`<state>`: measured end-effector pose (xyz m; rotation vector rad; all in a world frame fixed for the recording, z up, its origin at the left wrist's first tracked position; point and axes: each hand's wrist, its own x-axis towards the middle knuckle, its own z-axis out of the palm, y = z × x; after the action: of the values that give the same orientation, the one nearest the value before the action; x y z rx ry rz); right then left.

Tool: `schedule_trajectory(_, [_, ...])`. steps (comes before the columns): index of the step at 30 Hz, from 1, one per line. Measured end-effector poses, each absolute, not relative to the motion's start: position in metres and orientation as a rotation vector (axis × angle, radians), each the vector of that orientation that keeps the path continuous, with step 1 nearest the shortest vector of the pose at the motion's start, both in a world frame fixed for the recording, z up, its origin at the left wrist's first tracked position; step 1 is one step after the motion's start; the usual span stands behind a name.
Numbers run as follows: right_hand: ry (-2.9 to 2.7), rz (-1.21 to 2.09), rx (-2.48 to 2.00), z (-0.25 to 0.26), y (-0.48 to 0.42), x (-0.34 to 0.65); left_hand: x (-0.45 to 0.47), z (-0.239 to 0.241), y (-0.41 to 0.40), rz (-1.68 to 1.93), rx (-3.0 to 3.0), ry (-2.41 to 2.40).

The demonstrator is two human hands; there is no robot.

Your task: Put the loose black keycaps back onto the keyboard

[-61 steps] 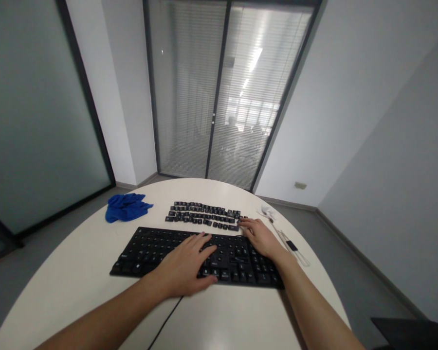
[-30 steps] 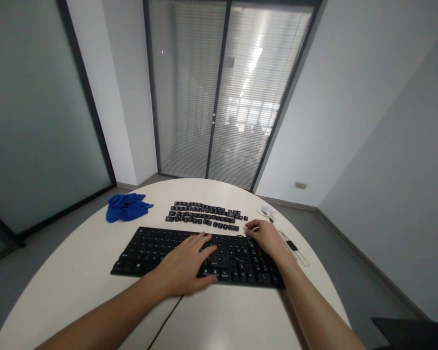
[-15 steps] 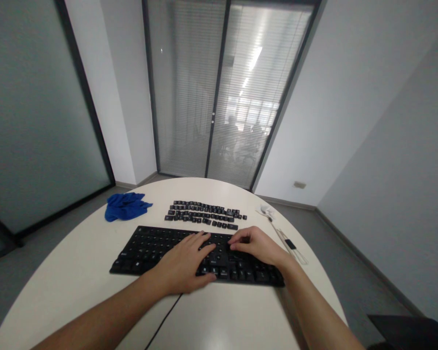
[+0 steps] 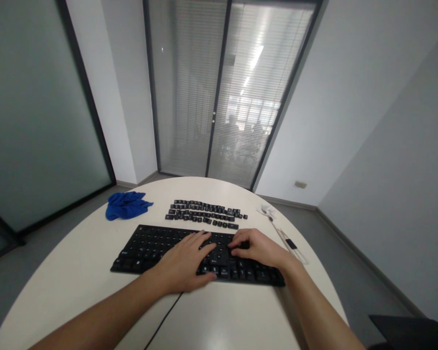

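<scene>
Left hand [image 4: 186,260] lies palm down on the black keyboard [image 4: 146,243], fingers spread, gripping nothing, seemingly steadying it. Right hand [image 4: 257,245] is over the right half of the same keyboard, thumb and index brought close together; can't tell if a small key is between them. Keyboard sits flat on the table [image 4: 219,316], cable [image 4: 164,322] running off the near edge. Loose keycaps [image 4: 199,214] stand in rows just beyond it. Blue cloth [image 4: 127,206] far left; pale cord [image 4: 291,244] with a black band to the right.

Step in hand looks like close fingertip work at one key spot. Next move likely calls for a precise pinch or straight press there, keyboard held still, neighbouring keys unbumped.
</scene>
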<state>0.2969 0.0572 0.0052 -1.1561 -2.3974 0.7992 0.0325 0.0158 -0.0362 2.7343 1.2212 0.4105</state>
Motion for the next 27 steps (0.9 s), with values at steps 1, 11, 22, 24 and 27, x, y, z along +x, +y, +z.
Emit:
schedule_trajectory(1, [-2.397,0.802,-1.150,0.0048,0.0574,0.2973,0.0326,-0.0365,0.0160,0.407,2.738,1.224])
schedule_trajectory(11, [-2.365,0.738,-1.242,0.0017,0.0590,0.3022,0.0308,-0.0395,0.0161,0.419,2.733,1.225])
schedule_trajectory(22, [-2.358,0.732,-1.267,-0.0007,0.0596,0.2999,0.0315,-0.0392,0.0158,0.443,2.751,1.217])
schedule_trajectory(24, [-2.363,0.737,-1.265,-0.0019,0.0603,0.3004,0.0319,-0.0374,0.0155,0.419,2.758,1.219])
schedule_trajectory(27, [-2.385,0.732,-1.257,-0.0026,0.0612,0.3005,0.0322,-0.0365,0.0154,0.390,2.762,1.227])
